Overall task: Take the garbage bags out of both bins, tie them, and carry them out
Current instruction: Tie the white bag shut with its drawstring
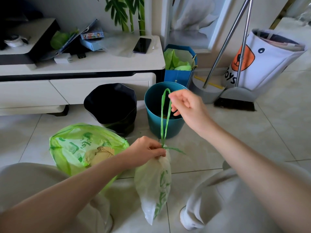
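Left fingers [160,153] pinching bag neck [164,158], right fingers [171,96] hooking drawstring loop [164,115], teal bin [164,126] behind

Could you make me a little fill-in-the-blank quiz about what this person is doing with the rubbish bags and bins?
1. The left hand pinches the neck of the small white bag, while the right hand pulls its ____ drawstring loop upward.
2. The bigger green bag lies on the floor with its mouth still ____.
3. Behind the loop stands a ____ bin, beside a black bin.

Missing words: green; open; blue
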Demonstrator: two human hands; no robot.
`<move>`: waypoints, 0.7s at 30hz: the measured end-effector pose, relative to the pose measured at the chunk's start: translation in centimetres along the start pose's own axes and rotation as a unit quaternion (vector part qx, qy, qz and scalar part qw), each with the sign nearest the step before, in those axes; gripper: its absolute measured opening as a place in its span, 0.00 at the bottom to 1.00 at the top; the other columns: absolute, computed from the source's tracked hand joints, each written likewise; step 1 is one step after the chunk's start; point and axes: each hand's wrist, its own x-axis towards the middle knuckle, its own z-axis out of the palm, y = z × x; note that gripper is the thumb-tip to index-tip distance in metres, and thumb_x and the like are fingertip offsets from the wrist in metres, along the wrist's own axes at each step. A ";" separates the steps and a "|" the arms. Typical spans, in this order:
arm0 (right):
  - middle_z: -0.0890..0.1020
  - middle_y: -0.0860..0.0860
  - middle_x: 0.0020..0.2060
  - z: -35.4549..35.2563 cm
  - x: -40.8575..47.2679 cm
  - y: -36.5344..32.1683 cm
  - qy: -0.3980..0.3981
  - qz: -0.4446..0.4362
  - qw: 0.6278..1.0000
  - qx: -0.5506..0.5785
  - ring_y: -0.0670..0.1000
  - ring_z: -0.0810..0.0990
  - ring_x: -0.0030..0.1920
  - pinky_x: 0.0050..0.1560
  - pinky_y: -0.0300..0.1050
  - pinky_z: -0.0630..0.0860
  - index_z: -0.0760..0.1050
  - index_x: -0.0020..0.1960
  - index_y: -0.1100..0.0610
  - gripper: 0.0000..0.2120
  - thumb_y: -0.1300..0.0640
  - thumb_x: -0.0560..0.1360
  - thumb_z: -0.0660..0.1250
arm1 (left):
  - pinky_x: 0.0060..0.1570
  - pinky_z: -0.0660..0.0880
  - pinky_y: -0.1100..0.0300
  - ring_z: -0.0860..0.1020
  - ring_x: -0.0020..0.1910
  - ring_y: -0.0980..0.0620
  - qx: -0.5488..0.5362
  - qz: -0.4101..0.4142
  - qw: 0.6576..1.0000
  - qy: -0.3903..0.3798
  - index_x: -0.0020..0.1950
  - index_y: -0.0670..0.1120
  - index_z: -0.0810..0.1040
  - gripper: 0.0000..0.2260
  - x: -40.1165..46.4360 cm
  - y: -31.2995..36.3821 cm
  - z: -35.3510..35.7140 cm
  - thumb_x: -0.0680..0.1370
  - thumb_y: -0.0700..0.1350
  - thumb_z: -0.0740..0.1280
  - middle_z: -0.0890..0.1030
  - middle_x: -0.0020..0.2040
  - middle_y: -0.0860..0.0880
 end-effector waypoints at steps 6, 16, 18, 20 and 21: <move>0.76 0.46 0.33 3.7 -2.5 2.7 -0.258 0.119 0.941 -0.183 0.48 0.76 0.38 0.42 0.48 0.71 0.69 0.35 0.51 0.18 0.45 0.80 0.54 | 0.49 0.76 0.65 0.80 0.39 0.58 -0.128 -0.031 0.991 0.028 0.44 0.45 0.86 0.08 0.0 -0.5 -1.0 0.76 0.46 0.68 0.86 0.42 0.45; 0.81 0.55 0.34 2.8 -2.8 2.4 -0.276 0.049 0.936 -0.212 0.55 0.75 0.33 0.35 0.50 0.70 0.77 0.38 0.46 0.12 0.54 0.79 0.60 | 0.50 0.75 0.54 0.77 0.43 0.48 -0.298 -0.130 0.942 0.084 0.47 0.44 0.85 0.12 0.7 -2.2 -2.1 0.80 0.46 0.63 0.85 0.39 0.47; 0.77 0.50 0.29 2.7 -2.9 1.6 -0.294 0.047 0.936 -0.186 0.47 0.73 0.29 0.34 0.45 0.70 0.77 0.36 0.48 0.13 0.55 0.78 0.60 | 0.50 0.74 0.55 0.77 0.44 0.48 -0.336 -0.140 0.926 0.102 0.48 0.44 0.84 0.11 0.8 -2.4 -2.2 0.80 0.45 0.63 0.85 0.40 0.47; 0.79 0.50 0.29 2.4 -3.0 1.0 -0.333 0.062 0.925 -0.174 0.44 0.76 0.29 0.37 0.44 0.75 0.79 0.36 0.53 0.12 0.56 0.76 0.61 | 0.52 0.73 0.55 0.77 0.45 0.48 -0.361 -0.142 0.915 0.108 0.49 0.45 0.84 0.10 0.8 -2.5 -2.4 0.80 0.45 0.63 0.84 0.42 0.46; 0.81 0.50 0.30 2.2 -2.8 1.0 -0.357 0.072 0.915 -0.174 0.44 0.77 0.30 0.39 0.44 0.76 0.79 0.37 0.55 0.12 0.57 0.75 0.61 | 0.53 0.73 0.54 0.77 0.46 0.48 -0.365 -0.137 0.915 0.104 0.50 0.46 0.84 0.10 0.8 -2.6 -2.5 0.79 0.45 0.64 0.85 0.42 0.46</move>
